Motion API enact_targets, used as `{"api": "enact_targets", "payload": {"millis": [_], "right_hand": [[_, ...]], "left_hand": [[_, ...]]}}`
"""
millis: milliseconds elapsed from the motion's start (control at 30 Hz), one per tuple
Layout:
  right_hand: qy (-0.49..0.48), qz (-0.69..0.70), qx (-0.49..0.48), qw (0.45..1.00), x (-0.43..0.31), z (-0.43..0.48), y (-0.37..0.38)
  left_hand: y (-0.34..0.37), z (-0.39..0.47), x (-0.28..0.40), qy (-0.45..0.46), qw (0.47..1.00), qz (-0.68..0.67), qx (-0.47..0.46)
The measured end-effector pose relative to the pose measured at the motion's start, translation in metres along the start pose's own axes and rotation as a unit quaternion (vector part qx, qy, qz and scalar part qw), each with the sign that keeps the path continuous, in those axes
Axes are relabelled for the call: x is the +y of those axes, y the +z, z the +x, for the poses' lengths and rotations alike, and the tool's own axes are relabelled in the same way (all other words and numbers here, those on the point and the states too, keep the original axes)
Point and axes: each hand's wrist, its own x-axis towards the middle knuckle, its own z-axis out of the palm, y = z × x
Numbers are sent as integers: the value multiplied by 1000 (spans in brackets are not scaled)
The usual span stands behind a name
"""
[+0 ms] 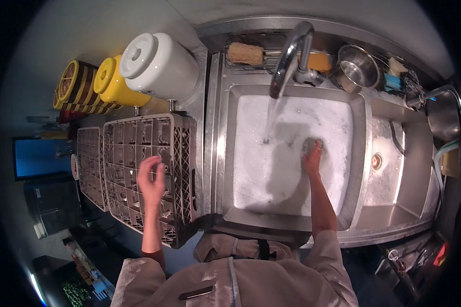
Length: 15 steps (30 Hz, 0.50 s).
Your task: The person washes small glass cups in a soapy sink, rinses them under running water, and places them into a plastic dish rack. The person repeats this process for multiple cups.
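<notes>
My left hand (pixel 152 180) is over the divided plastic dish rack (pixel 184 169), fingers curled towards the thumb; a faint clear edge shows by the fingertips, but whether the hand holds anything is unclear. Suds fill the large steel sink basin (pixel 230 184). At the foam's surface, right of the middle, my right hand (pixel 313 157) grips what looks like a clear drinking glass (pixel 309 143), partly hidden by fingers and suds. Water runs into the foam from the curved faucet (pixel 283 65).
A second rack (pixel 90 165) lies farther left. White (pixel 169 69) and yellow (pixel 128 84) lidded dispensers stand behind the racks. Along the sink's back are a scrubbing pad (pixel 245 53), an orange sponge (pixel 318 62) and a steel pot (pixel 355 67). A smaller basin (pixel 384 165) adjoins at right.
</notes>
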Motion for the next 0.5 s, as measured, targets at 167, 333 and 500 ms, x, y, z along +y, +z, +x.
{"api": "enact_targets", "payload": {"millis": [167,333,500], "right_hand": [[-29,-57,-13,998,40,-12,41],[-35,-181,-150,971,47,-21,48],[94,-127,-168,973,36,-28,35]], "left_hand": [[-59,24,-112,-123,974,80,172],[-98,33,-210,-86,957,218,174],[-122,55,-296,-286,927,231,69]]}}
